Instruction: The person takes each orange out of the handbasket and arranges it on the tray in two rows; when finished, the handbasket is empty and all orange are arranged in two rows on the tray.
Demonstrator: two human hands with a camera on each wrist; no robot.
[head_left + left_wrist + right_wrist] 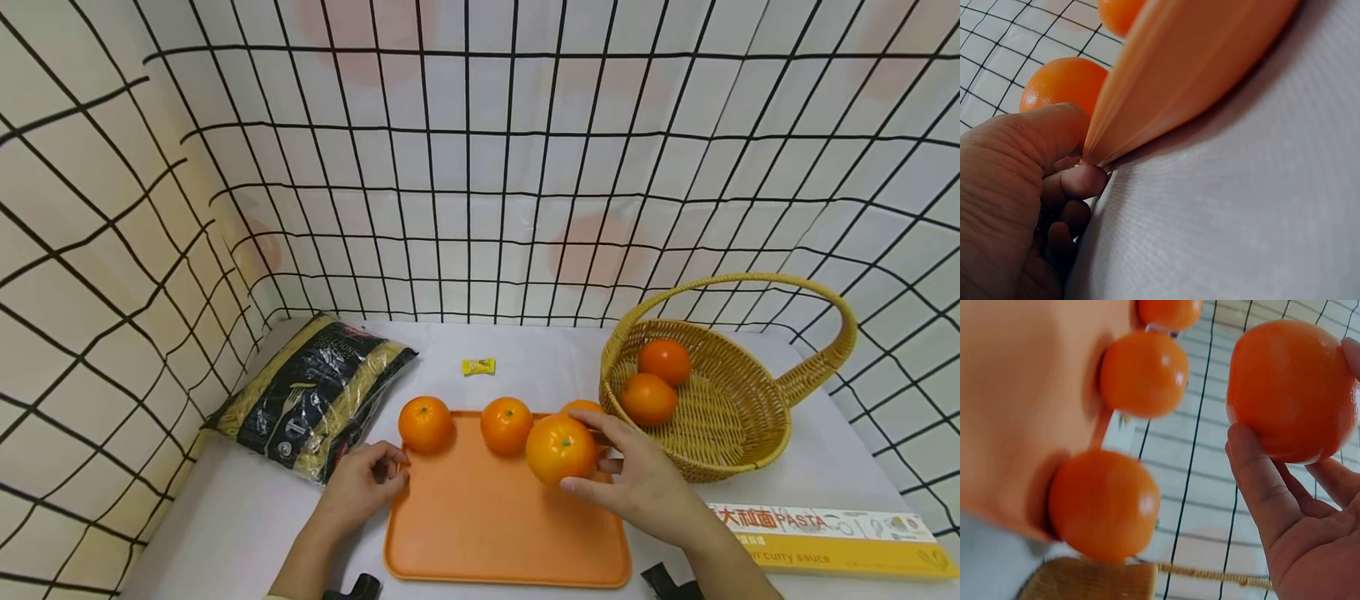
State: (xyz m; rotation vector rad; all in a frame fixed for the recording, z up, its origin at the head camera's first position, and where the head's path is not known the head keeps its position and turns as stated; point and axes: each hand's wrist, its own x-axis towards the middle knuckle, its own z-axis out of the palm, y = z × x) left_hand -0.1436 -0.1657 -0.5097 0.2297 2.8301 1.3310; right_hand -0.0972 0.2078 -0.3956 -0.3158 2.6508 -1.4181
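Observation:
An orange [561,450] is gripped between the thumb and fingers of my right hand [637,479], raised over the right side of an orange-coloured tray [502,533]. Along the tray's far edge sit a left orange [425,423], a middle orange [506,426] and a right orange [582,407], the last partly hidden behind the held one. My left hand [360,485] pinches the tray's left rim; in the left wrist view the thumb and forefinger meet at the tray edge [1100,140]. The right wrist view shows the held orange [1294,390] apart from the others.
A wicker basket [776,454] with a tall handle stands at the right, two orange fruits [649,399] inside. A pasta bag [307,400] lies at the left, a small yellow packet [478,367] beyond the tray, and a pasta box [832,542] front right. Black wire grid [465,183] encloses the table.

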